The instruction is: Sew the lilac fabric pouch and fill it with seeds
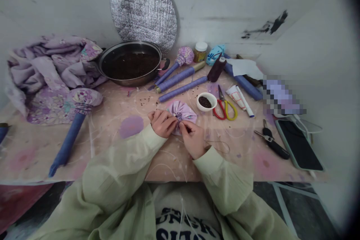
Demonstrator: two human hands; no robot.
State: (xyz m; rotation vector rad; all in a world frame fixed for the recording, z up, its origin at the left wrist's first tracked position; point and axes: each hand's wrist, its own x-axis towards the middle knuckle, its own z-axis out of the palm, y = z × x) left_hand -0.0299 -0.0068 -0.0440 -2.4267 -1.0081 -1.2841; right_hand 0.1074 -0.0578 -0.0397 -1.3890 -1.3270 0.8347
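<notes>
A round gathered piece of purple floral cloth (pixel 186 112) lies at the table's middle, its pleats drawn in toward the centre. My left hand (pixel 162 123) pinches the cloth's near left edge with bent fingers. Close beside it, my right hand (pixel 193 137) has thumb and forefinger pressed together at the gathered centre. Any needle between the fingertips is too small to make out. A thin dark thread (pixel 222 143) loops on the table right of my right hand. Just behind and right of the cloth is a white bowl (pixel 215 102) of dark grains.
Scissors (pixel 225 109), a marker (pixel 244 101), keys (pixel 272 143) and a phone (pixel 299 144) lie to the right. Behind are a pan (pixel 128 81), purple-wrapped sticks (pixel 182 89), a thread spool (pixel 216 70) and a jar (pixel 200 52). Floral cloth (pixel 50 71) and a cloth-headed stick (pixel 69 140) lie left.
</notes>
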